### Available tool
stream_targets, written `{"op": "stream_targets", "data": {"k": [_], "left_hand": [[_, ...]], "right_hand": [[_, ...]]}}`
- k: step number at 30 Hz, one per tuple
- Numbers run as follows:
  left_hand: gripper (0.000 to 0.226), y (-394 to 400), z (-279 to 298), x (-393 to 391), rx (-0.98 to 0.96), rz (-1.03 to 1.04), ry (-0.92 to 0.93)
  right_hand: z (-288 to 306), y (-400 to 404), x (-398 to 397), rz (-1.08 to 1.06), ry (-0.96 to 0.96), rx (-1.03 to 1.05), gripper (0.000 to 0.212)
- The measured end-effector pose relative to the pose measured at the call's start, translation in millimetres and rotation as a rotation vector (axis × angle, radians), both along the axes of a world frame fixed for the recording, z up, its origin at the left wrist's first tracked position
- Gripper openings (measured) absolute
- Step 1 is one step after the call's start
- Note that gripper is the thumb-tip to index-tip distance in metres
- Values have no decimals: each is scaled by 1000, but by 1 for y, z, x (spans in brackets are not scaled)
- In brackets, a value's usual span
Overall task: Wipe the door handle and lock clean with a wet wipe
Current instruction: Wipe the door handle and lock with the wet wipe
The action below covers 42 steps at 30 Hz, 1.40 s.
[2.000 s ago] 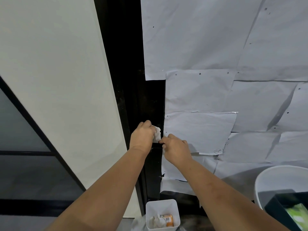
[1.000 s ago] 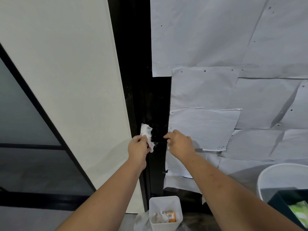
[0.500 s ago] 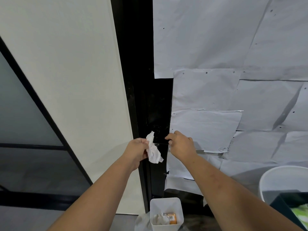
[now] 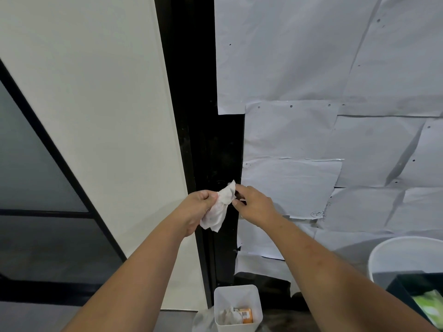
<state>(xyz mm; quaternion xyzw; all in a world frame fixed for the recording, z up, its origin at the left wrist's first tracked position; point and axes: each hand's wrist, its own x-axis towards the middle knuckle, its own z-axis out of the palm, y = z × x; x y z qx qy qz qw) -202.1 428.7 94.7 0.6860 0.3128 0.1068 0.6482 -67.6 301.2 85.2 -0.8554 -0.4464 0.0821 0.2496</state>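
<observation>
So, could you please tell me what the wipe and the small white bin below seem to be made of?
Crumpled white wipe: soft nonwoven cloth or tissue, judging by its limp folds. Small square white bin: probably plastic, with smooth, slightly translucent walls.

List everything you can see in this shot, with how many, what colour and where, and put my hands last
wet wipe: one, white, crumpled, held in front of the black door edge at centre
door frame: one, black, vertical strip down the middle; handle and lock too dark to make out
paper sheets: many, pale grey, overlapping, covering the door on the right
wall panel: one, off-white, left of the frame
small bin: one, white, square, bottom centre, holding used wipes and an orange packet
round tub: one, white, bottom right
dark box: one, bottom right corner, something green inside
left hand: grips the wipe's left side
right hand: pinches the wipe's top corner
</observation>
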Motion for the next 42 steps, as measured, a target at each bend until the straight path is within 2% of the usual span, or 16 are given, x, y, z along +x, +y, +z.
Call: {"op": "stream_targets", "data": {"k": [3,6,8,10,12,15,17,19,22,26,29,32,36,39,42], "left_hand": [[22,2,2,2,68,19,25],[15,6,-2,0,76,44,-26],[13,7,-5,-3,217,63,9],[11,6,-7,-3,333,74,24],[10,4,-8,-2,402,116,7],[7,2,-10,3,523,191,16],[7,0,-12,7,589,205,21],[9,-2,-13,10,641,204,29],[11,-5,-16,15,656,178,61],[21,-2,-19,16,728,186,83],[29,0,-11,11,881,316,-6],[28,5,5,5,1082,469,-125],[33,20,31,6,1303,595,-318],[48,34,49,13,1452,640,-378],[51,49,57,22,1599,629,-371]], "right_hand": [[10,0,-5,-12,167,155,15],[25,-1,-4,-146,360,322,7],[30,-3,0,-254,452,445,7],[32,-4,2,-324,457,502,8],[30,-3,1,-356,401,515,12],[20,3,-2,-302,62,378,31],[8,9,-3,-175,-155,254,26],[-2,13,-8,-77,-246,120,13],[-9,18,-20,-29,-354,21,22],[-7,21,-20,-28,-372,37,16],[-6,14,-10,-56,-355,45,10],[-4,11,-6,-77,-338,65,10],[4,26,-21,16,-369,94,27],[-2,33,-35,70,-432,121,24],[-5,34,-27,102,-435,80,27]]}}
